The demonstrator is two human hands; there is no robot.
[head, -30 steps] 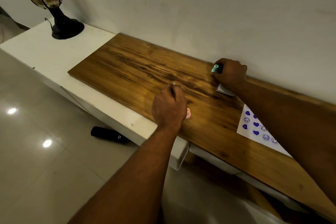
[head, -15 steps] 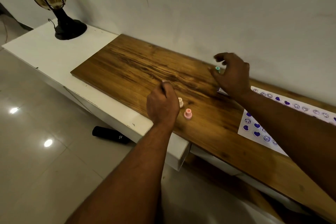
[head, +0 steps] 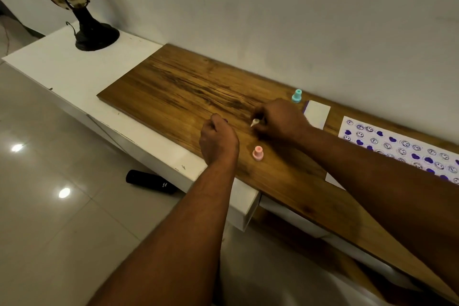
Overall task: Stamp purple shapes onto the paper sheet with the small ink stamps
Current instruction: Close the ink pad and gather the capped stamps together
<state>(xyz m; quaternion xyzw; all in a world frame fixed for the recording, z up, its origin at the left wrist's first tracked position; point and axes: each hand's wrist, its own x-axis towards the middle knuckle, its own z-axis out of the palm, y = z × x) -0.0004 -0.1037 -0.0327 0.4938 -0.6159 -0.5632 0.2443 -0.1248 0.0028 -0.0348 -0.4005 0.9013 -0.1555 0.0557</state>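
Right grip (head: pixel 279 120): my fingers are pinched round a small pale stamp (head: pixel 255 122), its tip poking out to the left of my knuckles, low over the desk (head: pixel 173 92).
Left grip (head: pixel 218 139): curled into a loose fist resting at the desk's near edge; I cannot tell whether anything is inside it.
Pale stamp: cream-white, mostly hidden by my fingers, so its shape is unclear.
Pink stamp (head: pixel 257 153): a little knob-topped peg standing upright on the wood, just right of my left fist and just below my right hand, touching neither.
Teal stamp (head: pixel 296 96): same peg shape, upright near the wall, just beyond my right hand.
White card (head: pixel 316 114): lies flat beside the teal stamp, its left edge purple, partly behind my right wrist.
Paper sheet (head: pixel 397 141): white, covered in rows of purple hearts and round smiley faces; it lies to the right, well away from both hands, with my right forearm crossing its near corner.
Change: half a second ago my right hand was spread open beside the teal stamp and the pale stamp stood by my left fist; now my right hand has crossed over and closed on the pale stamp, and the teal stamp stands free.
Further out: a petal-shaded lamp (head: pixel 74 5) on the white end of the desk, a black cylinder (head: pixel 151 181) on the tiled floor.
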